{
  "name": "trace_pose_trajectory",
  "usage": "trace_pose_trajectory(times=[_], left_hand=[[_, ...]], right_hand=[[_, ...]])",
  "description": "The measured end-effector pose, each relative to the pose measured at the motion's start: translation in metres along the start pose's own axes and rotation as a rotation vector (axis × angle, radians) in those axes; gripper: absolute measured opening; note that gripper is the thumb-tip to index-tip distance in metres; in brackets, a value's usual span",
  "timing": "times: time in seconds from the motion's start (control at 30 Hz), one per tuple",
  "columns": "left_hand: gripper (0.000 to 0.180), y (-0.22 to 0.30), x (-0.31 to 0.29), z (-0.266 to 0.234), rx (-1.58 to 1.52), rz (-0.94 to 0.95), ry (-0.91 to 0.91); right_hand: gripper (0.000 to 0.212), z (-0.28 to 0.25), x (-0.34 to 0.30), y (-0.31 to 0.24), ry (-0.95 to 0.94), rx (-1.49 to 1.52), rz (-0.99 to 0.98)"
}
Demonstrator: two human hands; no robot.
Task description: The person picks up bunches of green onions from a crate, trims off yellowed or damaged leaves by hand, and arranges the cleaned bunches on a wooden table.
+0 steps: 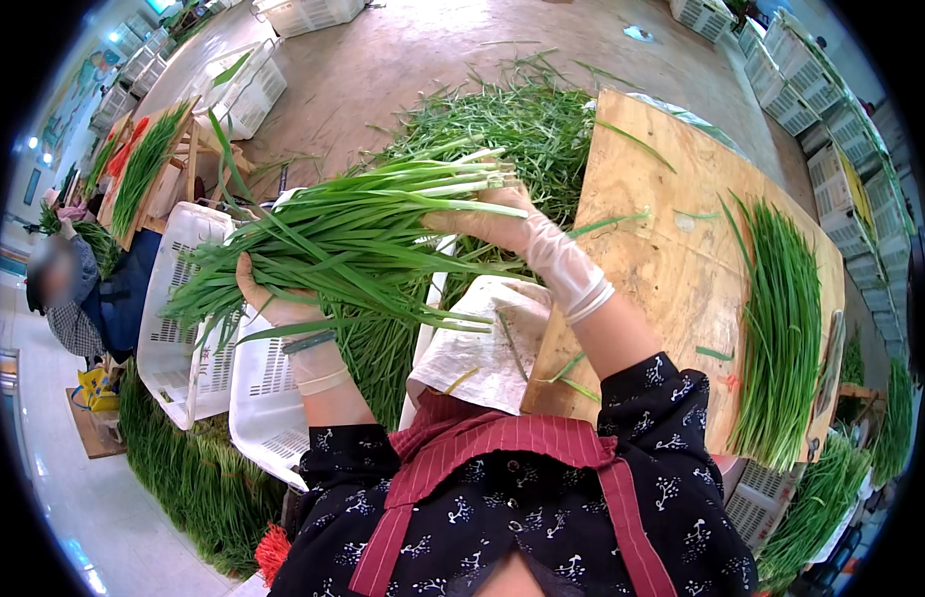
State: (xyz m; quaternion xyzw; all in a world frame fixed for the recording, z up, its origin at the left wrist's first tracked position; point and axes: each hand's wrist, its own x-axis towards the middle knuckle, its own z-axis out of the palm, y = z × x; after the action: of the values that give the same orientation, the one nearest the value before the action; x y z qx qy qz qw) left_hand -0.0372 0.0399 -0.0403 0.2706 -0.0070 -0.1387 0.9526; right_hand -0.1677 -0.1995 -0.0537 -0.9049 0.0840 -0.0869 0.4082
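A thick bunch of garlic chives point(353, 234) lies across both my hands, its pale stem ends to the right and its long green leaves fanning left and down. My right hand point(497, 219), in a thin translucent glove, grips it near the white stems; some fingers are hidden behind them. Under the leafy half is my left hand point(278, 303), gloved too, with the thumb up along the near side and the leaves resting in its grasp. A dark band circles the left wrist. Beneath the bunch stand white perforated crates point(263, 423).
To the right, a wooden board point(646, 259) carries a bundle of chives point(781, 328) along its far right side. Loose leaves are heaped point(512, 119) ahead on the floor. More chives point(184, 468) are stacked at lower left. A co-worker point(74, 284) sits at far left.
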Motion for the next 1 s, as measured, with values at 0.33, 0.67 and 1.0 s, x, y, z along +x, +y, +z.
trace_pose_trajectory(times=[0.33,0.67,1.0], left_hand=[[0.037,0.002,-0.003,0.000,0.019,0.050,-0.053],[0.044,0.012,-0.001,0.009,-0.006,0.077,0.066],[0.038,0.060,0.019,-0.029,0.070,0.252,0.185]], right_hand=[[0.039,0.017,-0.006,-0.037,0.258,0.553,0.282],[0.025,0.011,-0.010,-0.004,0.597,-0.885,0.324],[0.039,-0.065,-0.028,0.044,0.691,-0.898,0.487]])
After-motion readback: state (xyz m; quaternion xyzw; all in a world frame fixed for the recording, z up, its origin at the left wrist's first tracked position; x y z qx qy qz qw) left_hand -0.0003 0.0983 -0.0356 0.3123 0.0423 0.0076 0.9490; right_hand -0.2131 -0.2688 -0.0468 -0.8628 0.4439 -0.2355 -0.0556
